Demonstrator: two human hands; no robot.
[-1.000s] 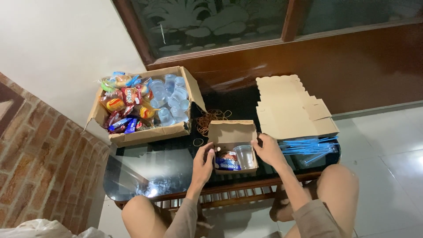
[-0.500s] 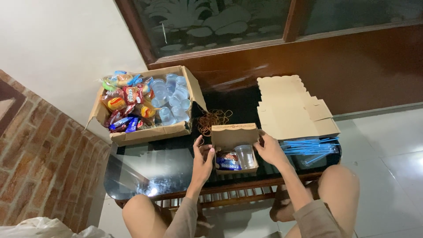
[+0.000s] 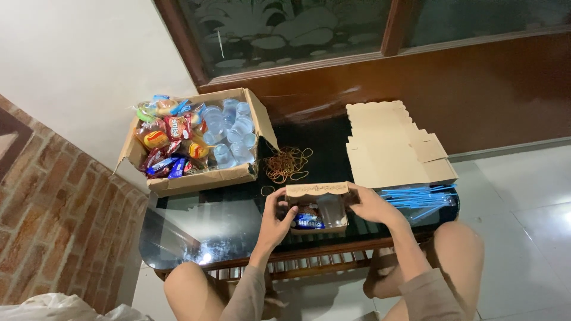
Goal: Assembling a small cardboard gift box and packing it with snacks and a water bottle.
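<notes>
A small cardboard snack box [image 3: 318, 205], sat at the near edge of the glass table [image 3: 196, 220] with its lid half-lowered, is gripped on both sides by the left hand [image 3: 275, 221] and right hand [image 3: 372, 205], rubber bands [image 3: 286, 163] lying just behind.

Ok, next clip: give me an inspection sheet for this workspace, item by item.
Surface: dark glass-topped table on a wooden frame.
Job's things: small cardboard box, lid half folded over, holding a snack pack and a clear cup.
Clutter: large carton of snacks and water cups; rubber bands; stack of flat box blanks; blue straws.
Grips: left hand and right hand each hold a side of the small box.
Cables: nothing seen.
Surroundings: brick wall, frosted window, tiled floor.
</notes>
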